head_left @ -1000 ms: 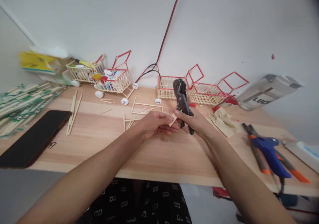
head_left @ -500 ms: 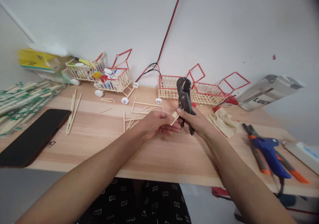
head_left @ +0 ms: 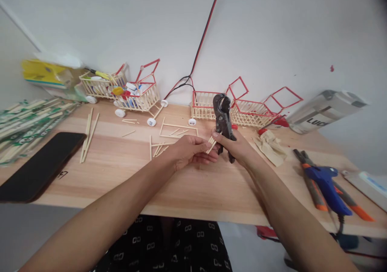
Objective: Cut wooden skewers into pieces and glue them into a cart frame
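Several short wooden sticks (head_left: 211,143) lie bunched between my two hands above the middle of the table. My left hand (head_left: 196,149) pinches them between thumb and fingers. In my right hand (head_left: 234,143) is a black cutting tool (head_left: 223,116), held upright with its head up and handles down; its exact kind is hard to make out. My right thumb also touches the sticks' upper ends. Just left of my hands, stick frames (head_left: 178,131) and loose short pieces rest on the wood.
Small stick carts (head_left: 142,98) with red handles line the wall, two more baskets (head_left: 208,104) to their right. At left are a phone (head_left: 42,165) and packaged chopsticks (head_left: 33,122). A blue glue gun (head_left: 326,183) lies over orange-handled pliers (head_left: 317,195) at right.
The black tool and my right hand have shifted very slightly left. My left hand keeps its pinch on the sticks; nothing else visibly differs.
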A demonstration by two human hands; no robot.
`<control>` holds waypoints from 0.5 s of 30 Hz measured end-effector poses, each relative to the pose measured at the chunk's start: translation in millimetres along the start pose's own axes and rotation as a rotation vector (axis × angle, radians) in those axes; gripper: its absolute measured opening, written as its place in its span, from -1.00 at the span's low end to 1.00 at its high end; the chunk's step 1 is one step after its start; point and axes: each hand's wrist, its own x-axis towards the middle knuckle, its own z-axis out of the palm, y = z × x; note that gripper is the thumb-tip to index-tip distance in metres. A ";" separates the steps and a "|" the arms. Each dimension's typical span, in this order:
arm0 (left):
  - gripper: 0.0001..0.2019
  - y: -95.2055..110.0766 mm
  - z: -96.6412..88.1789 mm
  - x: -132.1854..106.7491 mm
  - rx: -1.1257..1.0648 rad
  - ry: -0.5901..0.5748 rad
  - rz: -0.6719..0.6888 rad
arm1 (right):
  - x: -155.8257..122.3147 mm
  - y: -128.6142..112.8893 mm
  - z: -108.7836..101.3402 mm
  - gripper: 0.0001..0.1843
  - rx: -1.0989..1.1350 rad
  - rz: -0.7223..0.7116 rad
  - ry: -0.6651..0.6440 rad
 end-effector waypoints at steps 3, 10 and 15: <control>-0.81 1.3 2.2 -0.6 0.012 0.015 0.011 | -0.2 0.0 0.9 -0.58 -0.021 0.011 0.017; -0.80 2.4 7.9 -1.0 0.095 0.073 0.103 | -0.1 -5.2 -0.2 -0.54 -0.161 0.013 0.062; -0.85 4.4 8.4 1.0 0.211 0.154 0.189 | -1.4 -10.7 -20.2 -0.45 -0.215 -0.021 0.154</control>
